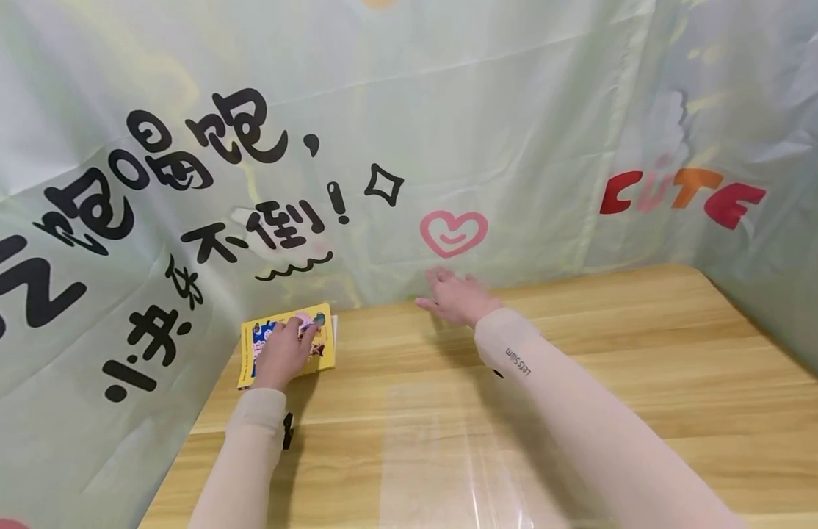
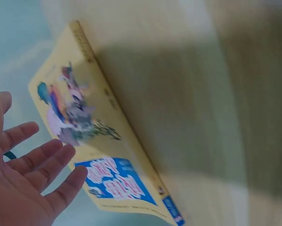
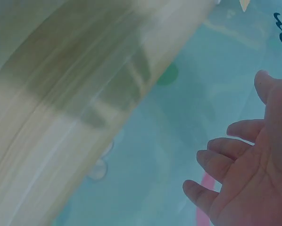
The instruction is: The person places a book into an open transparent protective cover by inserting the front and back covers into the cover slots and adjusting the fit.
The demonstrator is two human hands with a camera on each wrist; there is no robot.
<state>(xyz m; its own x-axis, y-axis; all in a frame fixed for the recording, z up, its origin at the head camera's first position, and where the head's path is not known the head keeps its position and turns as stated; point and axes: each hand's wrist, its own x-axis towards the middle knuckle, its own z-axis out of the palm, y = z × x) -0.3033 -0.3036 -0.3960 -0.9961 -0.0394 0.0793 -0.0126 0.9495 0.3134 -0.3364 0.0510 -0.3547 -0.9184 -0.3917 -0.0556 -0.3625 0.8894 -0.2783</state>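
A yellow book (image 1: 325,353) with a blue title panel and cartoon figures lies on the wooden table's far left corner. Over its cover is my left hand (image 1: 288,351); the left wrist view shows that hand (image 2: 37,174) with fingers spread and loosely bent beside the cover (image 2: 84,108), none of them wrapped around it. My right hand (image 1: 458,296) reaches toward the table's back edge, below a pink heart on the cloth. In the right wrist view this hand (image 3: 249,165) is relaxed, with nothing between its fingers.
A wooden table (image 1: 620,353) extends across the front, with a clear plastic sheet (image 1: 442,463) on its near middle. Pale green printed cloth (image 1: 515,132) hangs behind and at both sides, carrying black characters and the word CUTE. Something white (image 1: 335,338) shows at the book's right edge.
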